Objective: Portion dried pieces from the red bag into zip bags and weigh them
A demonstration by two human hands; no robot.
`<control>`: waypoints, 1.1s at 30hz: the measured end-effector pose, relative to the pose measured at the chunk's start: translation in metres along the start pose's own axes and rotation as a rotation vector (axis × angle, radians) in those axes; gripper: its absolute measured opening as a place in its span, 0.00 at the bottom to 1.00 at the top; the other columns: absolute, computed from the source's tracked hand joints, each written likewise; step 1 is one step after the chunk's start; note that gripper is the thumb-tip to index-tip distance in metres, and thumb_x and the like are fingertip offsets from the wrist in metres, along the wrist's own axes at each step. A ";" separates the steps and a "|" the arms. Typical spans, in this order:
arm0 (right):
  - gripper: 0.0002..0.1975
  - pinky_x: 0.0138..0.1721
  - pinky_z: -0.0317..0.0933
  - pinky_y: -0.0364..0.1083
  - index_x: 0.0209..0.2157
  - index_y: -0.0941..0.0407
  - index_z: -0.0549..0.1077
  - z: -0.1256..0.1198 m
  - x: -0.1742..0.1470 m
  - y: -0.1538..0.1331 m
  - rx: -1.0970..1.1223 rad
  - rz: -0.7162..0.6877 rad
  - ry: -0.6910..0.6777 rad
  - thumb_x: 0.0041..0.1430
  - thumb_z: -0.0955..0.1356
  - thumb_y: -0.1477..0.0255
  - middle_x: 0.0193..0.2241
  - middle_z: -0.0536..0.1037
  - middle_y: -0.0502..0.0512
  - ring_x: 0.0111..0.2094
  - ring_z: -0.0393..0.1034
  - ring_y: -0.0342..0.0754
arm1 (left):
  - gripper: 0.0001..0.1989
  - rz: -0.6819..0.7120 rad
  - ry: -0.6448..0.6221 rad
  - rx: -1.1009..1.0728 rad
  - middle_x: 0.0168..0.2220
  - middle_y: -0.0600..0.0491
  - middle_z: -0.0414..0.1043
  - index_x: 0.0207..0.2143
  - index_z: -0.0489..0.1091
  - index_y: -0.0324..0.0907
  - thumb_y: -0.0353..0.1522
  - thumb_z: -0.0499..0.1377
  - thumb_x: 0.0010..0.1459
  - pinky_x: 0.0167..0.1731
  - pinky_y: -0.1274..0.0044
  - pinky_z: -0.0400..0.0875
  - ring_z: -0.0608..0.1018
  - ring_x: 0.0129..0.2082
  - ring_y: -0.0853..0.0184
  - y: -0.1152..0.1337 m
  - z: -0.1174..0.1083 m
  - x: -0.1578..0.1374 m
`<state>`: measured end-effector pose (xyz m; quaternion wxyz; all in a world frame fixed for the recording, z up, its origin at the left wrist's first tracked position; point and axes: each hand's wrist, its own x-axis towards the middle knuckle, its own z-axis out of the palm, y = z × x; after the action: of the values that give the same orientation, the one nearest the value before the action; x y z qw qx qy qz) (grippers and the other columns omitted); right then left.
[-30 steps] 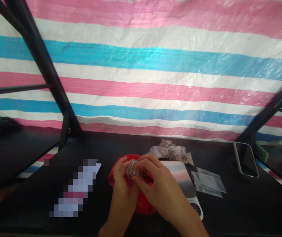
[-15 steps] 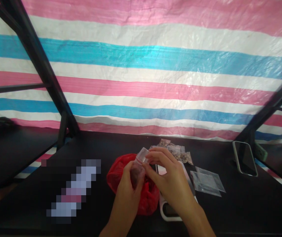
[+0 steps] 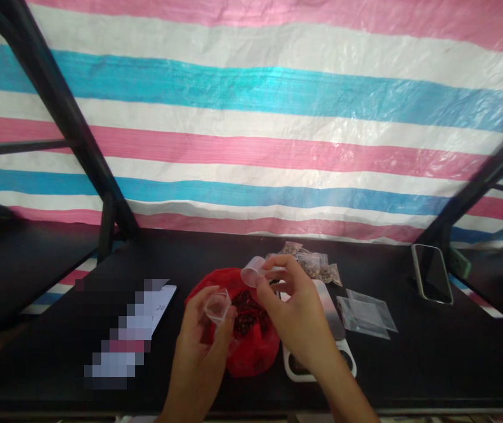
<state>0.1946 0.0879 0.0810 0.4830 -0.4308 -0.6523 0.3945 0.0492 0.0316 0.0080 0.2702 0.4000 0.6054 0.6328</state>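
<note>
My left hand [image 3: 201, 341] is closed around a small clear plastic bag [image 3: 217, 305], its mouth spread open and facing up. Between the fingers of my right hand [image 3: 293, 305] is a small clear plastic cup [image 3: 254, 271], tilted with its opening toward the left. Both hands are above a red plastic bag [image 3: 251, 355] that holds dark brown beans or seeds [image 3: 248, 314]. A white kitchen scale [image 3: 319, 329] lies just right of the red bag, partly hidden beneath my right hand and forearm.
Several filled zip bags [image 3: 317, 265] lie behind the scale. Flat clear bags [image 3: 368, 314] are to its right. A phone [image 3: 432, 274] leans at the far right; a pixelated sheet or screen [image 3: 130, 335] lies left. Black frame posts [image 3: 75, 141] stand before a striped tarp [image 3: 278, 147].
My hands have moved apart. The cup has come away from the clear bag, staying in my right hand, while my left hand has shifted left with the bag. The dark beans now show.
</note>
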 end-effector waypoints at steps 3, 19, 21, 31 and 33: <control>0.03 0.40 0.65 0.46 0.37 0.52 0.76 -0.005 0.003 0.006 -0.298 0.007 -0.178 0.65 0.73 0.72 0.38 0.81 0.51 0.38 0.75 0.48 | 0.25 0.026 0.022 0.064 0.44 0.48 0.84 0.53 0.71 0.47 0.51 0.66 0.60 0.43 0.65 0.84 0.87 0.42 0.54 -0.002 -0.008 -0.012; 0.04 0.46 0.62 0.50 0.41 0.54 0.78 0.000 0.007 0.023 -0.851 0.095 -0.417 0.66 0.74 0.76 0.47 0.82 0.58 0.50 0.76 0.57 | 0.18 0.077 -0.096 0.404 0.51 0.40 0.81 0.55 0.73 0.45 0.41 0.56 0.67 0.53 0.56 0.78 0.84 0.52 0.48 -0.026 0.009 -0.069; 0.04 0.45 0.61 0.49 0.40 0.54 0.79 0.001 0.006 0.023 -0.827 0.103 -0.434 0.65 0.75 0.76 0.46 0.83 0.58 0.49 0.76 0.56 | 0.19 0.009 -0.057 0.305 0.52 0.41 0.81 0.53 0.74 0.46 0.45 0.57 0.67 0.55 0.56 0.76 0.83 0.52 0.48 -0.026 0.012 -0.069; 0.01 0.36 0.57 0.45 0.39 0.53 0.80 0.007 0.004 0.027 -0.615 0.160 -0.468 0.66 0.74 0.72 0.37 0.84 0.52 0.38 0.77 0.49 | 0.20 -0.032 0.027 -0.094 0.37 0.51 0.80 0.45 0.74 0.45 0.50 0.64 0.64 0.34 0.73 0.80 0.83 0.35 0.62 -0.030 -0.005 -0.036; 0.02 0.38 0.59 0.45 0.41 0.54 0.79 0.005 0.005 0.026 -0.688 0.143 -0.445 0.67 0.74 0.71 0.40 0.84 0.54 0.41 0.77 0.50 | 0.17 0.034 0.034 -0.027 0.38 0.51 0.79 0.46 0.74 0.45 0.48 0.62 0.66 0.33 0.75 0.79 0.82 0.33 0.63 -0.032 -0.011 -0.032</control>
<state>0.1940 0.1001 0.0566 0.1293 -0.5156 -0.8030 0.2694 0.0526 0.0034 -0.0286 0.2544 0.3955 0.5946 0.6521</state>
